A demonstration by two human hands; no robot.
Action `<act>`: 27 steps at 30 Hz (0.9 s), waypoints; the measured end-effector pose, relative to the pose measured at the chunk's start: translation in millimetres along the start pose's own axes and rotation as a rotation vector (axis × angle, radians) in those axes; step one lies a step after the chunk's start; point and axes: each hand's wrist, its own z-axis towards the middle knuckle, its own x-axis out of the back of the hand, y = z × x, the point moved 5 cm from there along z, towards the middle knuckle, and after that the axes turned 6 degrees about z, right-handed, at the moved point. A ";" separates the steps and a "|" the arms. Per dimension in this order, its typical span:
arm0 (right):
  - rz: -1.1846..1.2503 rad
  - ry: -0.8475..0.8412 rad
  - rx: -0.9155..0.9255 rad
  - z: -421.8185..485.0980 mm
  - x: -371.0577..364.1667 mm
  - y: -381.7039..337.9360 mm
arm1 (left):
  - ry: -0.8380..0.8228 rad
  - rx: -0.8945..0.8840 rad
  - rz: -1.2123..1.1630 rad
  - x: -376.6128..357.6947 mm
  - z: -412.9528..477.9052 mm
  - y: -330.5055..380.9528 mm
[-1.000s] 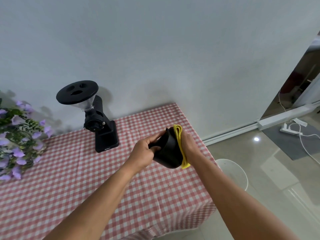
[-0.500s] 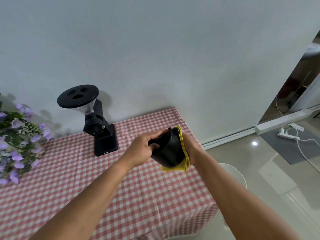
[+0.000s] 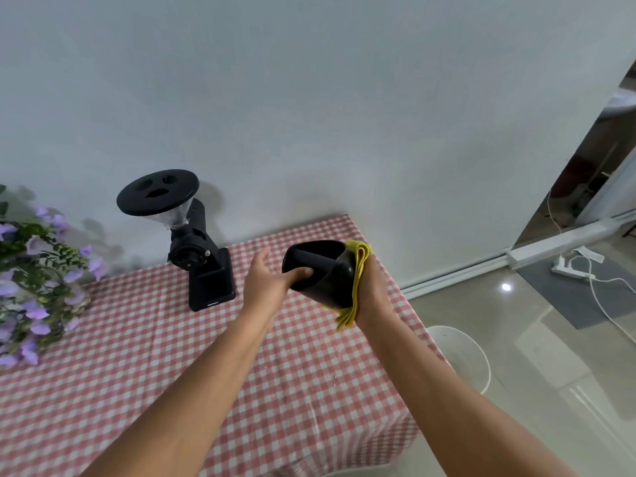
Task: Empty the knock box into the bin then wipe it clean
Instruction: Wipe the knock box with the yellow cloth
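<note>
The black knock box (image 3: 323,277) is held up above the table's far right corner, tilted with its open mouth and knock bar facing up and left. My left hand (image 3: 270,282) grips its rim, thumb inside the mouth. My right hand (image 3: 373,290) presses a folded yellow cloth (image 3: 359,270) against the box's right outer wall; the cloth's end hangs below the box. The white bin (image 3: 463,356) stands on the floor just right of the table, partly hidden by my right forearm.
A black coffee grinder (image 3: 196,249) stands by the wall on the red-checked tablecloth (image 3: 137,356). Purple flowers (image 3: 31,277) sit at the left edge. A white power strip with cables (image 3: 574,265) lies on the tiled floor at right.
The box has tipped so its mouth shows more. My right hand with the cloth has slid down along the box's side; my left fingers have loosened on the rim.
</note>
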 end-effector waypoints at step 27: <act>-0.367 -0.238 0.474 -19.3 -13.6 -36.0 | -0.468 0.218 -0.527 -33.6 -22.7 -18.3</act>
